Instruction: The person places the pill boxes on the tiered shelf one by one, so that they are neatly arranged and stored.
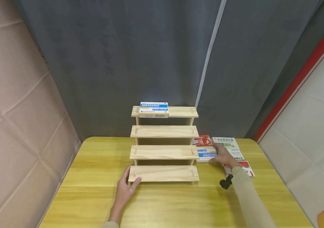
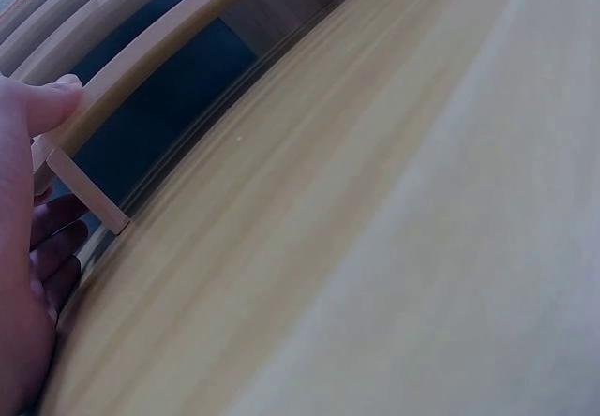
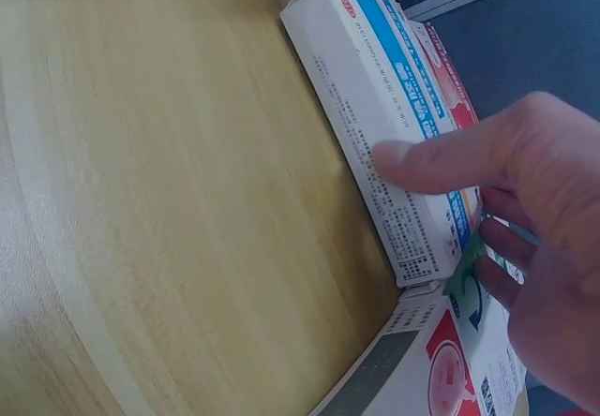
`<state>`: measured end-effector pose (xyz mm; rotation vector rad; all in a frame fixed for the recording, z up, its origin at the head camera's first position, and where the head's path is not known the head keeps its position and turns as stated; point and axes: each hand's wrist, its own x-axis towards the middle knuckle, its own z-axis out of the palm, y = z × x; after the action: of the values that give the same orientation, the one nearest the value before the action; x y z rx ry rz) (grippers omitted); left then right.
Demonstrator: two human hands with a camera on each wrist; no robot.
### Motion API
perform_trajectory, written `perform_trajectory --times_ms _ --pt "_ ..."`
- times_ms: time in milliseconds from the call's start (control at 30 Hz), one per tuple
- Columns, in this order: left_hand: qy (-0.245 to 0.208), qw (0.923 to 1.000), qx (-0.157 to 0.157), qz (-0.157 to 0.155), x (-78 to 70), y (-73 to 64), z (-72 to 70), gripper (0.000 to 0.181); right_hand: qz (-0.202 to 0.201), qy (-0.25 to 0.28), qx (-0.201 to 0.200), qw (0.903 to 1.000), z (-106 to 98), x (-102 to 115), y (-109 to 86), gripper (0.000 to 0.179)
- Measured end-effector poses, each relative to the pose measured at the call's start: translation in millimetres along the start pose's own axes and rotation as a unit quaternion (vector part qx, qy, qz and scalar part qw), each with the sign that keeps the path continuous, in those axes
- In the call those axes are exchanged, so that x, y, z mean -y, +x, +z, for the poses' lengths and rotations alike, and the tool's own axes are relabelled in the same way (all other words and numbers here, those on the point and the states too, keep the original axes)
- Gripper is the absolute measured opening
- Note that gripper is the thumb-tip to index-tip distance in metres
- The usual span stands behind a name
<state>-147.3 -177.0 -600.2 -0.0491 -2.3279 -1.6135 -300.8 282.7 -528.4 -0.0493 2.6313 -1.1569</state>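
The left hand (image 1: 124,189) grips the wooden stand (image 1: 164,173), seemingly to steady it, while the right hand (image 1: 225,156) pinches a blue-and-white box (image 1: 204,154) across its easily spanned width, near the worktop's (image 1: 173,205) far edge.

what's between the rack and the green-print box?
A red box and a blue box, with the right hand at the blue one; head view shows it.

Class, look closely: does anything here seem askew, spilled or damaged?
Nothing visible looks spilled or damaged, and the wooden rack stands upright. Slightly odd: the blue-and-white box on its top step sits off-centre, toward the left end, leaving the right side bare.
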Motion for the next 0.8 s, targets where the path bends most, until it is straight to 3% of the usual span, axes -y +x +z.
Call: perform_trajectory --times_ms 133,467,700,800 --pt "-0.007 1.0 0.002 -0.001 -1.0 0.0 0.0 0.076 -0.002 -0.015 0.0 0.9999 -0.2 -1.2 2.5 0.108" --pt "-0.005 1.0 0.004 -0.003 -1.0 -1.2 1.4 0.076 -0.007 -0.141 -0.005 0.99 -0.5 -3.0 5.6 0.104" --pt "-0.003 1.0 0.003 -0.005 -0.4 -2.1 0.3 0.076 0.024 -0.099 -0.01 0.9947 -0.8 -0.4 3.2 0.099" --pt "-0.008 0.9999 0.005 -0.005 -0.6 -2.1 -0.7 0.076 0.008 -0.107 -0.011 0.9942 -4.1 0.4 1.7 0.099"
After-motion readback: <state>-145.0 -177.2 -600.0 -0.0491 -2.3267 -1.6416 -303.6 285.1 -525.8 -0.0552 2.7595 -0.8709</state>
